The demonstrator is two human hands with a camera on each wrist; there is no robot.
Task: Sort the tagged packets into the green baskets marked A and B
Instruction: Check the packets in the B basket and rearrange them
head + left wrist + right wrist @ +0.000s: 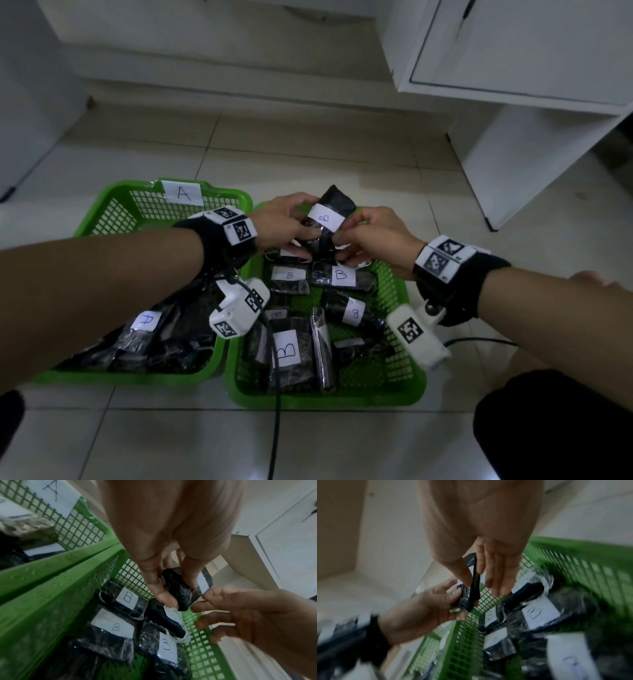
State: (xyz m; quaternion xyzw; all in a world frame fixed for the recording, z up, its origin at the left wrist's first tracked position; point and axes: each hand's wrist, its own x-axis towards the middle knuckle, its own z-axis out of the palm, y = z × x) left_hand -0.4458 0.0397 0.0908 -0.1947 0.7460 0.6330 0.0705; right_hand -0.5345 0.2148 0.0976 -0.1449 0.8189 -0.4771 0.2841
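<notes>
Two green baskets stand side by side on the floor. Basket A [102, 212], the left one, holds black packets tagged A [147, 322]. Basket B [325, 399], the right one, holds several black packets tagged B [287, 347]. Above basket B's far end, both hands hold one black packet with a white B tag [329, 219]. My left hand [310, 219] grips it between thumb and fingers [164, 596]. My right hand [346, 229] pinches the packet's [475, 582] near edge between thumb [462, 572] and fingers.
A white cabinet [513, 68] stands at the back right, its panel reaching the tiled floor [308, 150]. A black cable [275, 428] runs from the left wrist over basket B towards me. My dark-clothed knee [548, 428] is at the lower right.
</notes>
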